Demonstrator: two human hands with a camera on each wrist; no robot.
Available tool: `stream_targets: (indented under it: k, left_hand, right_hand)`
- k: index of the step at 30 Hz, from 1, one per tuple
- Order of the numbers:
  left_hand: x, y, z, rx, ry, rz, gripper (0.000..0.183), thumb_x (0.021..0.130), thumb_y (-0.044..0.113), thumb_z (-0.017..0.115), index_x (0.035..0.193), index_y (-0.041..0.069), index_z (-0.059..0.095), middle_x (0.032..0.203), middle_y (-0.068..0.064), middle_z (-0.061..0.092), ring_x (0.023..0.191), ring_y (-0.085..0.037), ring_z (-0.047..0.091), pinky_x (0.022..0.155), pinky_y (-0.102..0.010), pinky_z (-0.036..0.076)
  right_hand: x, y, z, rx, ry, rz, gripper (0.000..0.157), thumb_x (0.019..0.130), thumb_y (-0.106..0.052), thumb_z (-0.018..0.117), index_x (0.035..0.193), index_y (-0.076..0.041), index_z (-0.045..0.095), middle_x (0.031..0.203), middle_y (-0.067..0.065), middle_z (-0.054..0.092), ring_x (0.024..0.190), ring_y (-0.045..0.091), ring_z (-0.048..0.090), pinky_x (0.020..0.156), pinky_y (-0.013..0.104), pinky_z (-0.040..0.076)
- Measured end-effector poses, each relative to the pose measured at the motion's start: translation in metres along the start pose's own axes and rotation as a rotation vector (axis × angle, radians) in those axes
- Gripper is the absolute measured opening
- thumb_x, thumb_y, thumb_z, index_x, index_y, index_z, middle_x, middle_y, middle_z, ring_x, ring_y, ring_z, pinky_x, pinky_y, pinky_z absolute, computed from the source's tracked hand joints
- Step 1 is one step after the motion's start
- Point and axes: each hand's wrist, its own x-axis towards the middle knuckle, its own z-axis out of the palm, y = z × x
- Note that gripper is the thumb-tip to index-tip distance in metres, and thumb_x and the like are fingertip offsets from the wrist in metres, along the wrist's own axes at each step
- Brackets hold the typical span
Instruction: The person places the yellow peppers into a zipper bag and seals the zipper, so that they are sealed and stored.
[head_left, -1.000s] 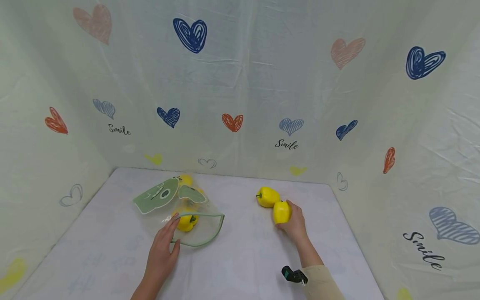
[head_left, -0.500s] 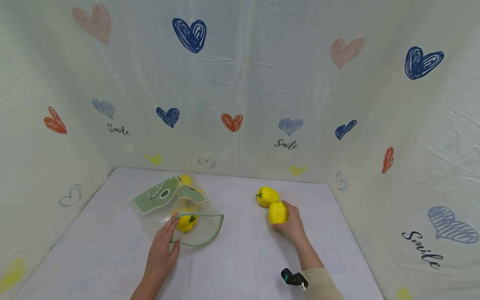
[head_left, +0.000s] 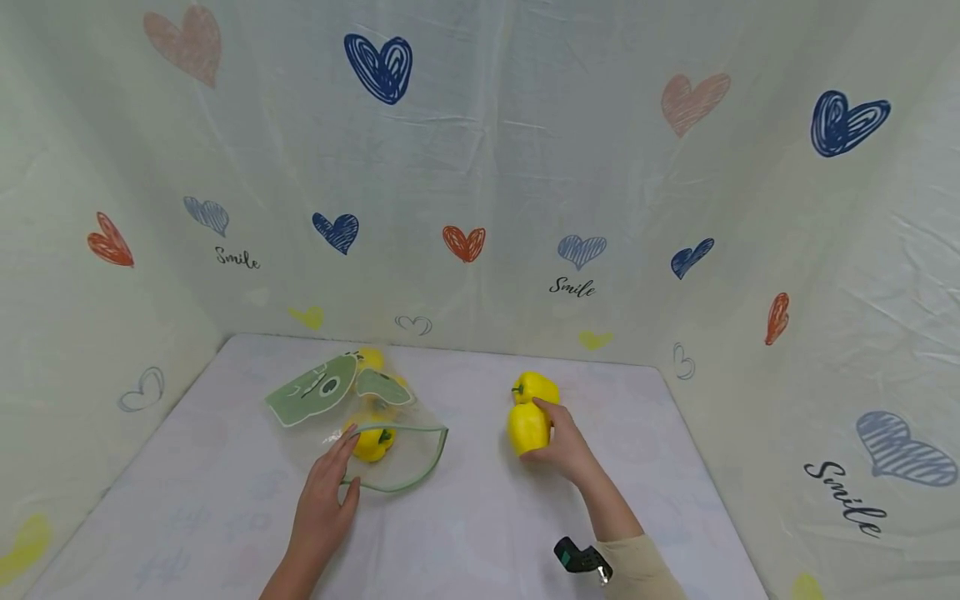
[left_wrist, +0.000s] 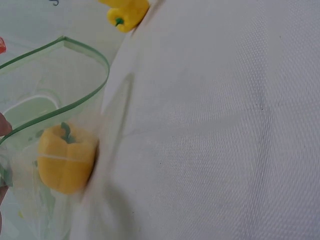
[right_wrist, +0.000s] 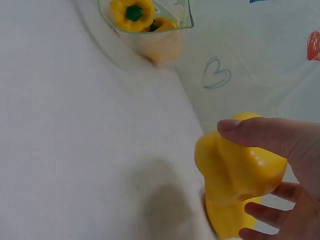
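A yellow bell pepper (head_left: pixel 528 430) is in my right hand (head_left: pixel 566 450), which grips it from the right side. In the right wrist view the thumb lies over this pepper (right_wrist: pixel 235 165) and the other fingers are partly behind it. A second yellow bell pepper (head_left: pixel 537 386) lies on the table just behind it. My left hand (head_left: pixel 322 512) holds the near edge of a clear zip bag (head_left: pixel 311 393) with a green rim and green print, its mouth spread wide. Several yellow peppers are inside, one bell pepper (left_wrist: pixel 67 157) close to the mouth.
A white cloth covers the table (head_left: pixel 465 525). Pale curtains (head_left: pixel 480 158) printed with hearts stand behind it and at both sides. A black wrist device (head_left: pixel 581 557) sits by the right sleeve (head_left: pixel 637 567).
My right hand has moved left with the held bell pepper, which now stands in front of the other loose pepper. The left hand and the bag have stayed in place.
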Motion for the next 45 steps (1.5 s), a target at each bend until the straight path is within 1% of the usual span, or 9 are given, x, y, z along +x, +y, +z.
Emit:
stream_targets:
  k: [9, 15, 19, 22, 27, 31, 35, 39, 45]
  left_hand:
    - [0.000, -0.001, 0.000, 0.000, 0.012, 0.018, 0.085, 0.059, -0.024, 0.077, 0.136, -0.002, 0.048, 0.142, -0.016, 0.049, 0.109, -0.030, 0.052, 0.104, -0.004, 0.016]
    - [0.000, -0.002, 0.000, -0.020, 0.019, 0.032, 0.083, 0.059, -0.024, 0.076, 0.135, -0.004, 0.049, 0.140, -0.018, 0.050, 0.113, -0.032, 0.050, 0.106, -0.006, 0.016]
    - [0.000, -0.001, 0.000, -0.009, 0.014, 0.020, 0.084, 0.059, -0.024, 0.077, 0.135, -0.003, 0.049, 0.140, -0.017, 0.050, 0.115, -0.032, 0.050, 0.106, -0.006, 0.015]
    - [0.000, 0.000, 0.000, -0.005, 0.011, 0.010, 0.083, 0.059, -0.024, 0.077, 0.135, -0.003, 0.049, 0.140, -0.017, 0.050, 0.114, -0.032, 0.050, 0.104, -0.004, 0.015]
    - [-0.001, -0.001, 0.000, -0.014, 0.013, 0.010, 0.083, 0.059, -0.024, 0.076, 0.135, -0.004, 0.050, 0.141, -0.017, 0.050, 0.114, -0.033, 0.050, 0.105, -0.005, 0.016]
    - [0.000, -0.001, 0.000, -0.016, 0.010, 0.009, 0.083, 0.059, -0.024, 0.076, 0.135, -0.003, 0.050, 0.141, -0.017, 0.049, 0.115, -0.032, 0.050, 0.107, -0.006, 0.015]
    - [0.000, 0.000, 0.000, -0.011, 0.006, 0.004, 0.084, 0.060, -0.023, 0.077, 0.136, -0.002, 0.049, 0.141, -0.016, 0.049, 0.115, -0.032, 0.050, 0.107, -0.006, 0.015]
    - [0.001, 0.000, 0.000, -0.010, 0.002, 0.005, 0.083, 0.060, -0.023, 0.077, 0.136, -0.002, 0.049, 0.141, -0.017, 0.049, 0.116, -0.033, 0.050, 0.108, -0.007, 0.014]
    - [0.002, 0.002, 0.000, -0.002, -0.012, -0.005, 0.083, 0.061, -0.022, 0.077, 0.137, 0.000, 0.049, 0.142, -0.015, 0.049, 0.115, -0.032, 0.051, 0.106, -0.004, 0.013]
  right_hand:
    - [-0.008, -0.021, 0.005, 0.008, -0.059, -0.094, 0.094, 0.063, -0.008, 0.091, 0.144, -0.012, 0.044, 0.139, 0.012, 0.045, 0.118, 0.032, 0.047, 0.100, 0.058, 0.039]
    - [-0.016, -0.038, 0.007, 0.021, -0.118, -0.148, 0.095, 0.064, -0.011, 0.091, 0.145, -0.013, 0.044, 0.142, 0.012, 0.043, 0.119, 0.033, 0.047, 0.100, 0.059, 0.039]
    - [-0.020, -0.047, 0.009, 0.003, -0.169, -0.173, 0.093, 0.066, -0.016, 0.091, 0.146, -0.015, 0.042, 0.143, 0.010, 0.043, 0.120, 0.031, 0.047, 0.101, 0.058, 0.040]
    - [-0.022, -0.054, 0.011, 0.016, -0.205, -0.192, 0.092, 0.068, -0.017, 0.090, 0.146, -0.015, 0.042, 0.141, 0.008, 0.044, 0.120, 0.029, 0.046, 0.102, 0.057, 0.039]
    - [-0.026, -0.061, 0.016, 0.040, -0.250, -0.231, 0.092, 0.067, -0.017, 0.090, 0.146, -0.014, 0.042, 0.139, 0.005, 0.045, 0.119, 0.028, 0.046, 0.102, 0.055, 0.039]
    - [-0.030, -0.066, 0.021, 0.038, -0.287, -0.237, 0.093, 0.068, -0.020, 0.090, 0.147, -0.017, 0.041, 0.140, 0.002, 0.045, 0.119, 0.025, 0.046, 0.102, 0.052, 0.040]
    - [-0.032, -0.072, 0.026, 0.047, -0.333, -0.248, 0.093, 0.068, -0.022, 0.090, 0.147, -0.018, 0.041, 0.139, 0.000, 0.045, 0.119, 0.023, 0.046, 0.102, 0.051, 0.040]
    - [-0.035, -0.078, 0.030, 0.044, -0.361, -0.271, 0.092, 0.068, -0.022, 0.090, 0.147, -0.018, 0.042, 0.138, 0.000, 0.046, 0.120, 0.023, 0.046, 0.103, 0.052, 0.039]
    - [-0.039, -0.084, 0.038, 0.031, -0.392, -0.303, 0.093, 0.067, -0.025, 0.090, 0.146, -0.020, 0.042, 0.135, -0.004, 0.046, 0.122, 0.017, 0.046, 0.105, 0.049, 0.038]
